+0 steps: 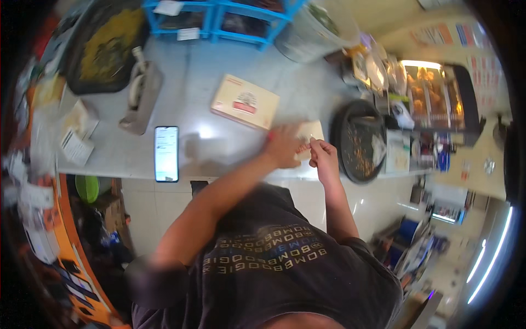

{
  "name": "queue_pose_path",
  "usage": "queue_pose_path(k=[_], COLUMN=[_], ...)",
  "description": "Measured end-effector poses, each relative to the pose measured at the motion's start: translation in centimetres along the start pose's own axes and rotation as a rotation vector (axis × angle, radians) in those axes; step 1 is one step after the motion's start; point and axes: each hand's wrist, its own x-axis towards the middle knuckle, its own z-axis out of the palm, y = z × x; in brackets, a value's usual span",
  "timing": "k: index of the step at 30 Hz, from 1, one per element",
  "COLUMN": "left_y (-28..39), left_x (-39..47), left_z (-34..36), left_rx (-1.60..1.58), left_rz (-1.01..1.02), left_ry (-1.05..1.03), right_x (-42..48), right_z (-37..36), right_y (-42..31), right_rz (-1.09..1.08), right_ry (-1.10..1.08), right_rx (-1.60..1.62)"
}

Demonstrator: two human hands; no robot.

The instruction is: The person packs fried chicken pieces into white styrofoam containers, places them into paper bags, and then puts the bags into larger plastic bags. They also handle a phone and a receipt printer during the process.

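My left hand [284, 146] is blurred, its fingers spread over the left side of a small cream box [314, 128] with printing. At that box's right side, my right hand [324, 156] has its thumb and fingers pinched together; whether they grip the box's edge or something thin is not plain. A larger cream cardboard box [246, 100] with a printed emblem lies flat just beyond my left hand, apart from the smaller one. A phone [166, 154] with a lit screen lies near the counter's front edge, to the left of my forearm.
On the metal counter [193, 94], a tape dispenser [141, 96] and a black tray of yellowish food [109, 49] stand left. Blue plastic racks [213, 20] and a clear tub [304, 39] stand at the back. Right are a round black tray with crumbs [358, 142] and a lit food display case [435, 96].
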Motion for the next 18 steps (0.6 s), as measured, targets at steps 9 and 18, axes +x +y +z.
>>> queue_pose_path(k=[9,18], left_y=[0.2,0.6], left_x=[1.4,3.4], left_z=[0.0,-1.5], left_rx=[-0.002,-0.058], left_rz=[0.127,0.036], left_ry=[0.116,-0.016], right_x=[1.8,3.6], right_z=[-2.5,-5.0], right_y=[7.7,12.1], right_rz=[0.292,-0.001], right_ry=[0.258,-0.055], right_rx=[0.135,0.116])
